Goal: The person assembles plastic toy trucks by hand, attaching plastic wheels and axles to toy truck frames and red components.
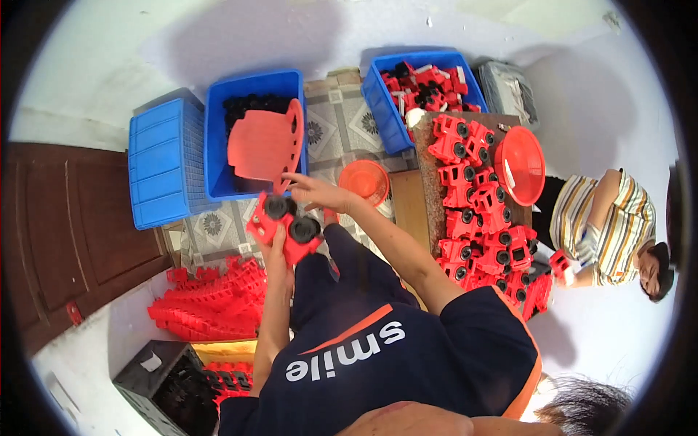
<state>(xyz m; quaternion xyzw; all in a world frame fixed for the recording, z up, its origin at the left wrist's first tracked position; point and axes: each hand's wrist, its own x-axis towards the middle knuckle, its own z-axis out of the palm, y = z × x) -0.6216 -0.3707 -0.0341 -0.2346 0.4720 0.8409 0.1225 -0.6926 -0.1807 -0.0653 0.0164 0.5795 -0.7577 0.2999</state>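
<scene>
My left hand [275, 253] is wrapped round a red toy truck [296, 249] with black wheels, held above my lap. Just beyond the truck's wheels is my right hand [320, 193], its fingers apart and nothing visible in them. Past both hands stands a blue crate [216, 131] holding black parts, probably wheels. A red plastic chair-shaped piece [262, 145] rests over that crate, close to my right fingertips.
Red toy trucks [476, 203] crowd a tabletop on my right, beside a red basin [520, 163]. A co-worker [603, 225] there holds a red part. Another blue crate [387, 116] contains red parts. Red pieces [218, 298] are piled at left, near a black crate [156, 385].
</scene>
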